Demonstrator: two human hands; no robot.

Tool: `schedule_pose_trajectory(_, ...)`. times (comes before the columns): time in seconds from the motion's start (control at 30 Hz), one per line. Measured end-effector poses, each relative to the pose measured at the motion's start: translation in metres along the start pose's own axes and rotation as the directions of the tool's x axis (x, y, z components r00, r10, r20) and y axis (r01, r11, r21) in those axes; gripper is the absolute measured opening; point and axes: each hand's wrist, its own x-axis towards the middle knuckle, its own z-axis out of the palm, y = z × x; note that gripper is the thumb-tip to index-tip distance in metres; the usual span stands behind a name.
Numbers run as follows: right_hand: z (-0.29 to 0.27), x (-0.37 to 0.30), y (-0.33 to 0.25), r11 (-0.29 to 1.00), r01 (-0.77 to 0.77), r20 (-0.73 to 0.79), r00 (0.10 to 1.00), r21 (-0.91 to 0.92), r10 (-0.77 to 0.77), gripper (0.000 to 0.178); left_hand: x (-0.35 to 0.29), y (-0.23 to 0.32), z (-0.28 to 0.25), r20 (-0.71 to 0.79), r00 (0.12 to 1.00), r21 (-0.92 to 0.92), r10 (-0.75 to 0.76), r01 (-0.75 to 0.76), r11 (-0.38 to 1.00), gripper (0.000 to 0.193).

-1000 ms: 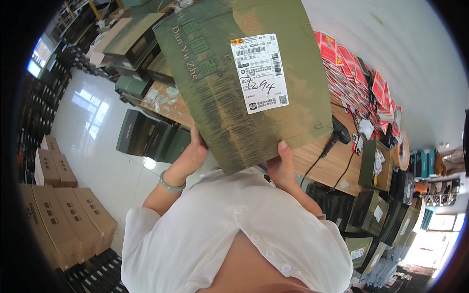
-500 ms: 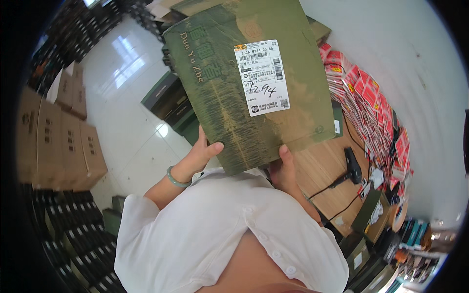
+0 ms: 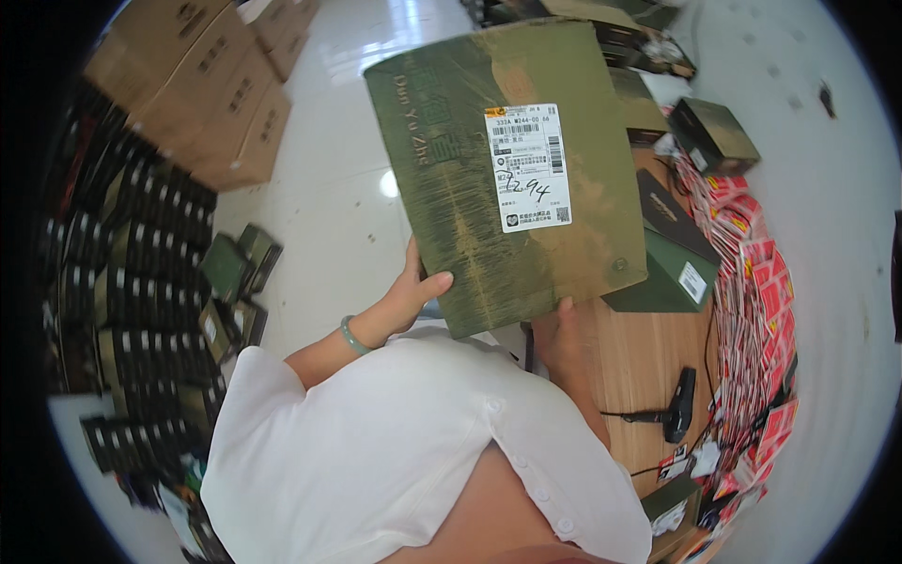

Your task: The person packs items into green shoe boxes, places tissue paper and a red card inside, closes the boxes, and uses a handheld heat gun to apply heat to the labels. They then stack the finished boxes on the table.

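Note:
Between my two hands I hold up a large flat green cardboard box [image 3: 451, 188], tilted toward me. A white shipping label [image 3: 531, 169] with a handwritten mark is stuck on its face. My left hand [image 3: 418, 291] grips the lower left edge, thumb on the front and fingers behind; a pale green bangle [image 3: 352, 336] circles that wrist. At the lower right corner my right hand [image 3: 561, 334] clasps the box, its thumb tip showing at the edge and its other fingers mostly hidden underneath.
On the wooden table [image 3: 611, 352] at right lie a black hair dryer [image 3: 678, 406] and a green box [image 3: 662, 268]. A long row of red-and-white packets [image 3: 752, 320] lines the wall. Brown cartons [image 3: 202, 94] and stacks of dark shoebox-like boxes [image 3: 141, 282] stand at left.
My view has swung to the right and the surroundings have shifted in the picture. The box stays in both hands, now a little lower and further right in the picture.

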Motion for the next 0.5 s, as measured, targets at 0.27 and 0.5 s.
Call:
schedule_pose_trajectory(0.27, -0.101, -0.053, 0.099, 0.762, -0.415, -0.36, 0.898, -0.497, 0.254, 0.058, -0.081, -0.042, -0.022, -0.246, 0.856, -0.593, -0.455, 0.239, 0.769, 0.099)
schedule_pose_trajectory(0.5, -0.24, -0.089, 0.18, 0.192, -0.54, -0.392, 0.772, -0.819, 0.501, 0.04, -0.109, -0.102, -0.1, -0.394, 0.67, -0.868, -0.629, -0.046, 0.495, 0.096)
